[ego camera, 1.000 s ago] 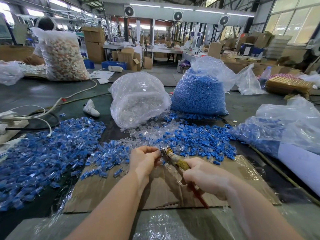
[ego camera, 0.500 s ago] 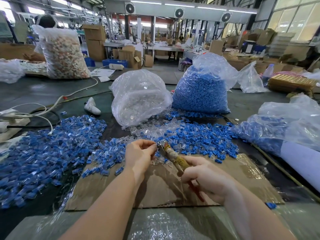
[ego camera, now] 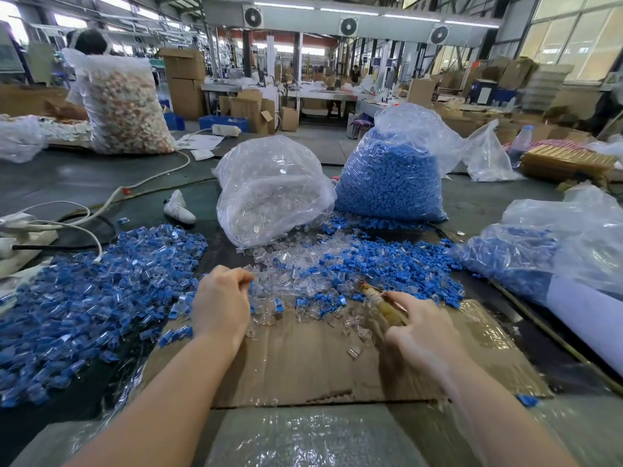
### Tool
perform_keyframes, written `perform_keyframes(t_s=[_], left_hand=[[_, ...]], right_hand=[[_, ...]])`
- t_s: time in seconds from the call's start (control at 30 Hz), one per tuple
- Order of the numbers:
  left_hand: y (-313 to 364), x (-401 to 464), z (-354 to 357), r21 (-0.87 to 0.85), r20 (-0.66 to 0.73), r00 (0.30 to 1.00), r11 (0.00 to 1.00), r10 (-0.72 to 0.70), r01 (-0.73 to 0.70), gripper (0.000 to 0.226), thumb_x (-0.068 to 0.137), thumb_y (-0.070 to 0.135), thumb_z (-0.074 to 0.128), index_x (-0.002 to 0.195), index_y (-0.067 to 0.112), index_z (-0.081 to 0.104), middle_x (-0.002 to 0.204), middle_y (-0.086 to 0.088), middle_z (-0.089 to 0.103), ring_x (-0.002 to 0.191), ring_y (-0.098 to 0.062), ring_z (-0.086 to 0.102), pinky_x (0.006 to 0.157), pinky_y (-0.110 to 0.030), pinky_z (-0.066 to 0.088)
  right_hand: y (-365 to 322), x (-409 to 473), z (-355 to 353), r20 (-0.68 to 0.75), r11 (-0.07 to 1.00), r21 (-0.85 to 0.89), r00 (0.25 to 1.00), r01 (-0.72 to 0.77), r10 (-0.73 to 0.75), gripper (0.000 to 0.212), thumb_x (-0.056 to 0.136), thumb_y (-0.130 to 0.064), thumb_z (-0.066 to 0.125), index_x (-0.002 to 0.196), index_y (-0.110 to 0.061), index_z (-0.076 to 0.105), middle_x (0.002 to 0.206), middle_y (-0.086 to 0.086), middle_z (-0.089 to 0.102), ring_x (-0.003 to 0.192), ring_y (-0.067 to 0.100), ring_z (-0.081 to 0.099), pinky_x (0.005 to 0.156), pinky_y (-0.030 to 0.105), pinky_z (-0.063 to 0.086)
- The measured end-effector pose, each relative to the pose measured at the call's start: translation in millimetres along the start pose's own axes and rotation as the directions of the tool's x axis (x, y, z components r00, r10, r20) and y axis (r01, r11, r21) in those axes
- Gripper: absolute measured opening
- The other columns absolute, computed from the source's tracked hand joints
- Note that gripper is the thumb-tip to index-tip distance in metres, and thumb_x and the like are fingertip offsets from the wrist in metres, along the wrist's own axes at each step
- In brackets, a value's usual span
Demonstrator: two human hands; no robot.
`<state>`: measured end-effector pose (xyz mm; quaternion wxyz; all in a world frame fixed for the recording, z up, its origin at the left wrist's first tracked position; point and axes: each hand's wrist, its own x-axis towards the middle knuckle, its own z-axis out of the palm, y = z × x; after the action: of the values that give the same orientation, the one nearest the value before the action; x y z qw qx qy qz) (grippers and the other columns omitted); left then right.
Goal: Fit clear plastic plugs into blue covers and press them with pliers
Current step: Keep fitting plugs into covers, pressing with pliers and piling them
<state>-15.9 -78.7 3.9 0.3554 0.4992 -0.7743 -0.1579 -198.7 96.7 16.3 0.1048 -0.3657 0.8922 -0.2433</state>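
From the head camera, the left hand [ego camera: 220, 303] hovered palm-down at the near edge of the loose clear plastic plugs [ego camera: 290, 264], its fingers curled under with something small and blue showing at the fingertips; whether they pinched a piece could not be told. The right hand [ego camera: 419, 326] gripped the pliers [ego camera: 381, 303], fingers wrapped round the handles, the yellowish taped neck sticking out toward the scattered blue covers [ego camera: 387, 267], apart from the left hand. How the jaws stood was too blurred to tell. Both hands worked over a flattened cardboard sheet [ego camera: 303, 362]. Left of it lay a broad heap of assembled blue-and-clear pieces [ego camera: 91, 298]. Behind the loose parts stood a clear bag of plugs [ego camera: 273, 190] and, just beside it, a bag of blue covers [ego camera: 391, 180].
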Motion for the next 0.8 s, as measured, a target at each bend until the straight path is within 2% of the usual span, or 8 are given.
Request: perform_keyframes(t_s=[0.1, 0.23, 0.3, 0.37, 0.5, 0.67, 0.73, 0.8], left_hand=[[-18.6, 4.2, -4.4, 0.185, 0.013, 1.000, 0.983, 0.002, -0.004, 0.020, 0.091, 0.014, 0.057, 0.106, 0.019, 0.070, 0.101, -0.004, 0.062, 0.096, -0.023, 0.050, 0.083, -0.037, 0.040], [-20.6, 0.6, -1.9, 0.341, 0.014, 1.000, 0.940, 0.019, -0.022, 0.027, 0.091, 0.017, 0.057, 0.114, 0.026, 0.066, 0.109, 0.002, 0.058, 0.102, -0.020, 0.042, 0.087, -0.034, 0.034], [-10.5, -4.6, 2.7, 0.269, 0.003, 0.998, 0.961, 0.063, -0.061, 0.029, 0.089, 0.015, 0.060, 0.116, 0.024, 0.064, 0.110, 0.002, 0.057, 0.104, -0.019, 0.040, 0.089, -0.032, 0.032], [6.3, -13.5, 7.8, 0.059, 0.054, 0.986, 0.985, 0.157, -0.160, 0.024, 0.087, 0.012, 0.062, 0.109, 0.019, 0.067, 0.103, 0.001, 0.060, 0.097, -0.013, 0.046, 0.086, -0.023, 0.036], [40.2, -38.1, 21.2, -0.284, 0.328, 0.861, 0.910, 0.388, -0.302, 0.018, 0.086, 0.012, 0.062, 0.102, 0.016, 0.069, 0.091, 0.011, 0.058, 0.078, 0.002, 0.053, 0.078, -0.005, 0.044], [60.7, -59.3, 39.8, -0.369, 0.559, 0.664, 0.866, 0.497, -0.338, 0.036, 0.080, 0.034, 0.069, 0.114, 0.026, 0.063, 0.100, 0.014, 0.053, 0.087, 0.002, 0.053, 0.078, -0.004, 0.041], [60.8, -60.6, 43.3, -0.361, 0.569, 0.655, 0.867, 0.497, -0.344, 0.033, 0.080, 0.031, 0.070, 0.112, 0.026, 0.065, 0.101, 0.014, 0.053, 0.086, 0.004, 0.053, 0.078, -0.001, 0.038], [58.3, -58.4, 43.8, -0.361, 0.532, 0.700, 0.876, 0.476, -0.321, 0.026, 0.082, 0.024, 0.068, 0.108, 0.025, 0.066, 0.096, 0.015, 0.054, 0.080, 0.008, 0.051, 0.076, 0.003, 0.036]], right_hand=[[15.5, 2.3, 2.2, -0.129, 0.975, -0.208, 0.991, -0.074, 0.048, 0.059, 0.087, -0.031, 0.057, 0.140, -0.037, 0.033, 0.129, 0.006, 0.046, 0.120, 0.025, 0.038, 0.102, 0.042, 0.032], [29.7, 2.8, 8.2, -0.181, 0.943, -0.316, 0.982, -0.102, 0.046, 0.061, 0.089, -0.049, 0.052, 0.143, -0.035, 0.028, 0.136, 0.008, 0.041, 0.127, 0.026, 0.034, 0.102, 0.041, 0.031], [33.0, 3.2, 12.1, -0.184, 0.937, -0.334, 0.982, -0.105, 0.045, 0.062, 0.089, -0.053, 0.050, 0.144, -0.036, 0.025, 0.141, 0.008, 0.037, 0.132, 0.027, 0.029, 0.105, 0.043, 0.030], [34.7, 2.7, 14.7, -0.184, 0.937, -0.334, 0.982, -0.104, 0.043, 0.063, 0.090, -0.054, 0.048, 0.145, -0.036, 0.023, 0.143, 0.008, 0.035, 0.133, 0.028, 0.027, 0.106, 0.045, 0.029], [37.7, 2.2, 15.0, -0.182, 0.933, -0.343, 0.982, -0.107, 0.046, 0.063, 0.089, -0.058, 0.045, 0.145, -0.037, 0.022, 0.142, 0.007, 0.036, 0.132, 0.027, 0.030, 0.106, 0.043, 0.030], [37.8, 4.0, 12.1, -0.161, 0.926, -0.361, 0.986, -0.110, 0.055, 0.063, 0.087, -0.062, 0.044, 0.143, -0.038, 0.025, 0.140, 0.006, 0.037, 0.129, 0.027, 0.033, 0.103, 0.042, 0.032], [35.0, 5.2, 10.8, -0.152, 0.914, -0.389, 0.986, -0.116, 0.061, 0.061, 0.087, -0.063, 0.043, 0.141, -0.037, 0.028, 0.140, 0.006, 0.037, 0.129, 0.027, 0.033, 0.103, 0.043, 0.031], [29.4, 7.6, 10.4, -0.168, 0.905, -0.412, 0.985, -0.103, 0.036, 0.057, 0.087, -0.063, 0.043, 0.136, -0.036, 0.035, 0.139, 0.003, 0.039, 0.128, 0.026, 0.033, 0.103, 0.045, 0.030]])
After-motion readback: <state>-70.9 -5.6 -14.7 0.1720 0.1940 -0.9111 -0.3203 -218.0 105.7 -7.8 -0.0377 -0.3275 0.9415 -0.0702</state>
